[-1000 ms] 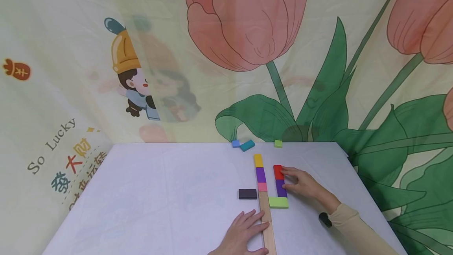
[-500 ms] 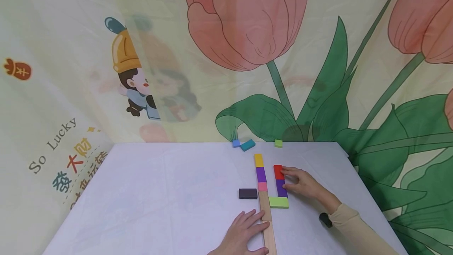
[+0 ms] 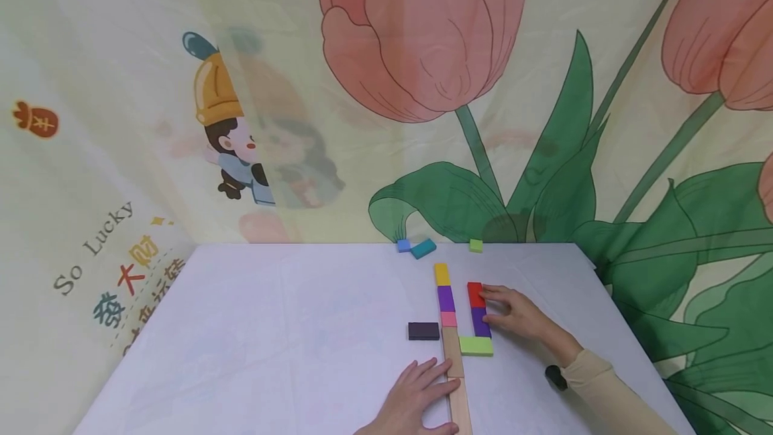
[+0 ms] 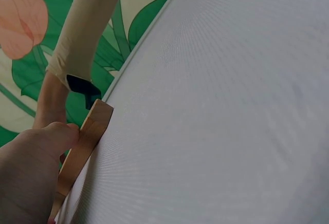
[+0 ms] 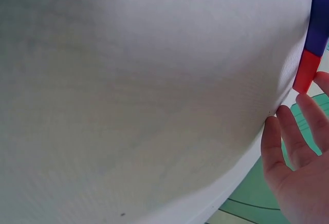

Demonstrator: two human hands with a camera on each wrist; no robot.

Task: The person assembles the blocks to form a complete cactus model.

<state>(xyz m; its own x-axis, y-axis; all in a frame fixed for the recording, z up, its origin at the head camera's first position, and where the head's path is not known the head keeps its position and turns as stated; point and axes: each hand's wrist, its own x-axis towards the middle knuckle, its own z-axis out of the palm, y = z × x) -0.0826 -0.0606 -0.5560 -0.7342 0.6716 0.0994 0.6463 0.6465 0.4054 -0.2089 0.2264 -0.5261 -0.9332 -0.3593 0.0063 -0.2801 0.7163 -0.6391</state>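
Unclenched, the right hand (image 3: 518, 312) touches the red block (image 3: 476, 295) at its ten o'clock; the left hand (image 3: 412, 396), outspread, touches wooden blocks (image 3: 461, 403) at three o'clock. Uneven pressure could skew them.

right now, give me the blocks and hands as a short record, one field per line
left hand: fingers touching the two wooden blocks
right hand: fingertips at the red block and indigo block
long row, far to near: yellow block, purple block, pink block, wooden blocks
short row, far to near: red block, indigo block, crosswise lime block
loose, left of long row: black block
far edge: blue block, teal block, small green block
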